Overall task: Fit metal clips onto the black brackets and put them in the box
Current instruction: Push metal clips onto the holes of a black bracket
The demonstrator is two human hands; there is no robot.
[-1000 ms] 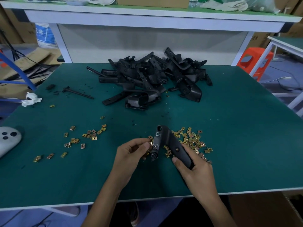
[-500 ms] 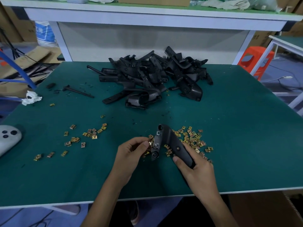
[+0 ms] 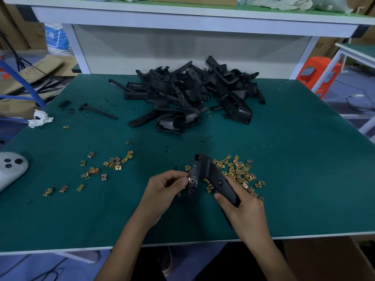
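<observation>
My right hand (image 3: 242, 207) grips the lower arm of a bent black bracket (image 3: 207, 175) just above the green table. My left hand (image 3: 164, 189) pinches a small metal clip (image 3: 191, 180) against the bracket's left edge, near its round lower end. A scatter of gold metal clips (image 3: 239, 171) lies right behind the bracket. More clips (image 3: 105, 169) are strewn to the left. A heap of black brackets (image 3: 192, 96) sits at the back middle of the table.
A grey controller (image 3: 11, 169) lies at the table's left edge, a crumpled white tissue (image 3: 40, 118) and a thin black rod (image 3: 99, 111) further back. A brown cardboard box (image 3: 328, 260) shows below the table's front right edge. An orange stool (image 3: 316, 74) stands at the right.
Both hands stay in place; the bracket has tilted slightly and my left fingers keep working the clip against its edge.
</observation>
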